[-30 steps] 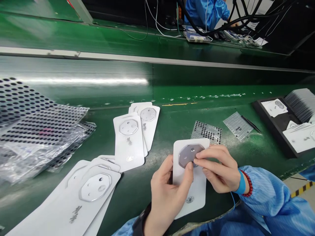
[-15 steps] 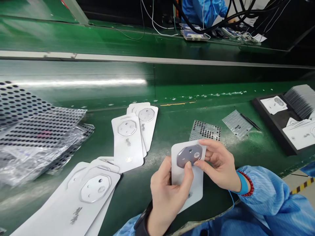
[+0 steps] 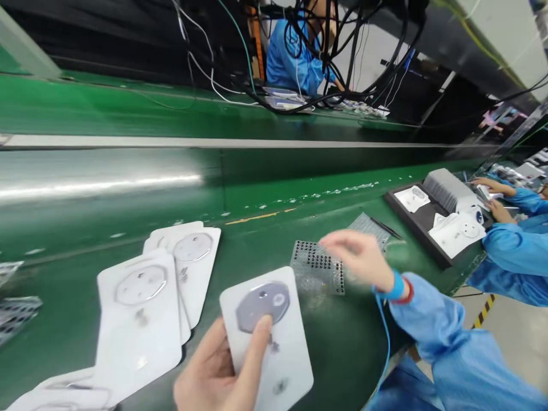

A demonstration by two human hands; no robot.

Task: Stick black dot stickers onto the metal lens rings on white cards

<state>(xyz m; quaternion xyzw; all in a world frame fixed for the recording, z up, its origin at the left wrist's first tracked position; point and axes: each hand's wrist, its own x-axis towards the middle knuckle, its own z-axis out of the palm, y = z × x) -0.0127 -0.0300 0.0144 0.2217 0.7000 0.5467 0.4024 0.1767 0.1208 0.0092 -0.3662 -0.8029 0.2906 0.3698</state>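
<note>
My left hand (image 3: 226, 365) grips a white rounded panel (image 3: 286, 359) by its left side, thumb on the front at the lower edge of a grey eight-sided window. Small dark holes and a pale round spot show in that window. Over the upper right of a clear sheet with rows of small black dots (image 3: 314, 257) is my right hand (image 3: 357, 254), blurred. I cannot make out anything between its fingers, nor whether they touch the sheet. Partly behind this hand lies a second clear sheet (image 3: 363, 222), with black tweezers (image 3: 386, 228) beside it.
Stacks of similar white panels (image 3: 137, 325) lie to the left on the green bench (image 3: 257, 242). A black tray (image 3: 422, 234) at the right bears upright and loose panels. A co-worker's hands (image 3: 499, 200) are beyond it. Another person (image 3: 291, 54) sits behind hanging cables (image 3: 329, 63).
My right hand has left the panel and moved to the dotted sheet. My left hand alone keeps the panel. The head view has swung right and up, showing the co-worker at right.
</note>
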